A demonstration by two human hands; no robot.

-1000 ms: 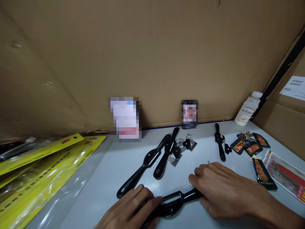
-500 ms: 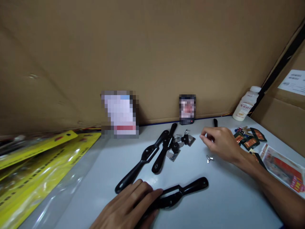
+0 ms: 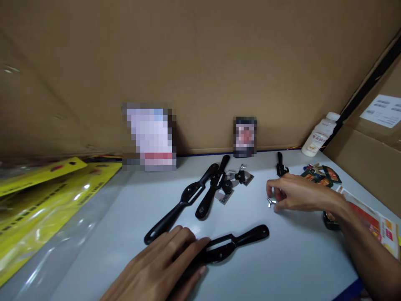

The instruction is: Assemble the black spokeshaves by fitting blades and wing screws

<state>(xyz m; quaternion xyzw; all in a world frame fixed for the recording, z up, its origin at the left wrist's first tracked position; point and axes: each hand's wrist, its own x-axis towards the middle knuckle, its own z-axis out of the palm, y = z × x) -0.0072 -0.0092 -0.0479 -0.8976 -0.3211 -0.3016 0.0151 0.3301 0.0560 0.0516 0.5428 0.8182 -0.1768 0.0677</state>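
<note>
My left hand [image 3: 163, 259] is closed around one end of a black spokeshave body [image 3: 219, 251], whose other handle points right, just over the table. Further right, my right hand [image 3: 294, 192] is low over the table with thumb and fingertips apart. A small silver wing screw [image 3: 270, 202] lies at those fingertips; whether they touch it is hard to tell. Two more black spokeshave bodies [image 3: 171, 215] lie crossed left of centre. Beside them are black caps [image 3: 240, 177], flat metal blades [image 3: 224, 197] and small screws [image 3: 242, 167]. Another black spokeshave [image 3: 280, 159] is partly hidden behind my right hand.
Yellow-backed clear packages [image 3: 56, 205] are piled at the left. Two blurred upright items [image 3: 153, 138] lean on the cardboard wall [image 3: 200, 75]. A white bottle [image 3: 321, 133], keys [image 3: 316, 168], dark green packets [image 3: 331, 174] and a printed bag [image 3: 366, 213] are at the right.
My right hand has let go of the spokeshave body's right handle, gone up and right, then come down to the wing screw. My left hand keeps its hold. The view has shifted slightly.
</note>
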